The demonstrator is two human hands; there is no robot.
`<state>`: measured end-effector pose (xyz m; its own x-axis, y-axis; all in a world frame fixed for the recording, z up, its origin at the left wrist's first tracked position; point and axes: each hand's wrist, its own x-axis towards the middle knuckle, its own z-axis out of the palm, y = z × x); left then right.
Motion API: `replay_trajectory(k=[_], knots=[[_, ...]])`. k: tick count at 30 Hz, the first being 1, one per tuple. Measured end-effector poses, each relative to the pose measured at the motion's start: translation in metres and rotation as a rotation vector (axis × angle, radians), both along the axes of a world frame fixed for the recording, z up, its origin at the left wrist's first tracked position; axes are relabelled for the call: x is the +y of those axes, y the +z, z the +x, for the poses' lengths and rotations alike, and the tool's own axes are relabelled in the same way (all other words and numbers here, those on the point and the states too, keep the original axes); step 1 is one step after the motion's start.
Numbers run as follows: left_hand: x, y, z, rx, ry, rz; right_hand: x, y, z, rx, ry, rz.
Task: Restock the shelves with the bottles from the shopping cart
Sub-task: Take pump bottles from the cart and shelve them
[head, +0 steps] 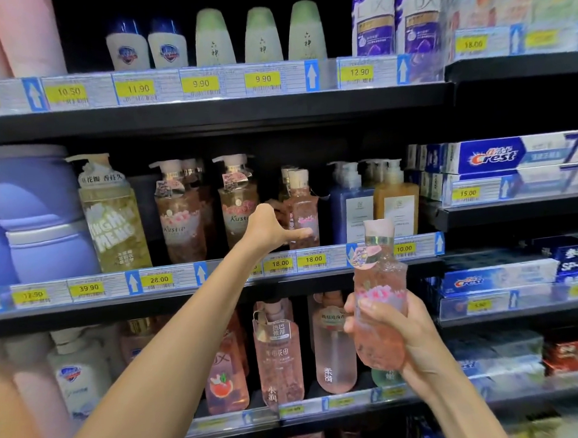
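Our right hand grips a pink bottle upright below the middle shelf — fingers curled round its body. Our left hand reaches among shelved bottles — thumb out, fingers hidden.

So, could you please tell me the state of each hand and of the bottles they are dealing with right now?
Left hand: reaching into the middle shelf, fingers hidden among the bottles, thumb out.
Right hand: gripping a bottle.
Pink bottle: upright, capped, held off the shelf.
Matching pink bottle: standing upright on the middle shelf, capped, at the left thumb.
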<state>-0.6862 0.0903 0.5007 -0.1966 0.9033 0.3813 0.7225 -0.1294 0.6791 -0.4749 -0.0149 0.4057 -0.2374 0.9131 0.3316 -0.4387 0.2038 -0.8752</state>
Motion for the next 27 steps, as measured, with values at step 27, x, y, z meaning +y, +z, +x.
replay_trajectory(k=[27], knots=[[0.024,-0.008,-0.001,-0.186,0.014,-0.035,-0.005,-0.007,0.005,-0.044,0.067,0.041]])
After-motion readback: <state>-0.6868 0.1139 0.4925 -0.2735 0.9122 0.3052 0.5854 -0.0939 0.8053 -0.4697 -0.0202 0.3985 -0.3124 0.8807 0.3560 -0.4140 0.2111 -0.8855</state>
